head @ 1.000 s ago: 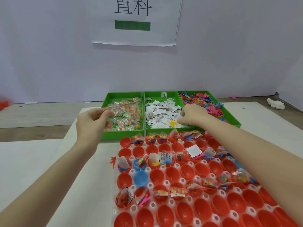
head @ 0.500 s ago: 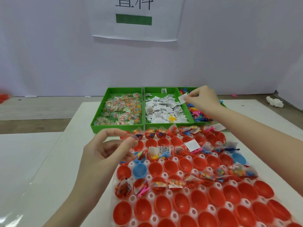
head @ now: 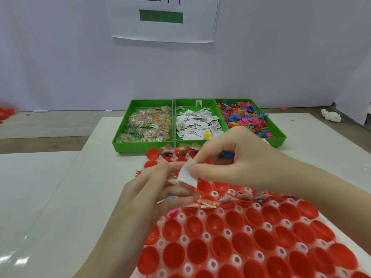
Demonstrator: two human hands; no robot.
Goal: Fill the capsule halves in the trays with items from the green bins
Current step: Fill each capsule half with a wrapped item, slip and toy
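Pairing items at frame centre | our right hand pinches a white packet | our left hand grips a clear bead bag | both above the tray, so one drop fills a capsule half | green bins upper centre

The white table carries three green bins and the capsule tray.

Bright, even indoor light, wide-angle view

Soft light leaves only faint shadows; white glare streaks the glossy table at near left. Both hands and the far-left red objects are motion-blurred, and edges bow with lens distortion.
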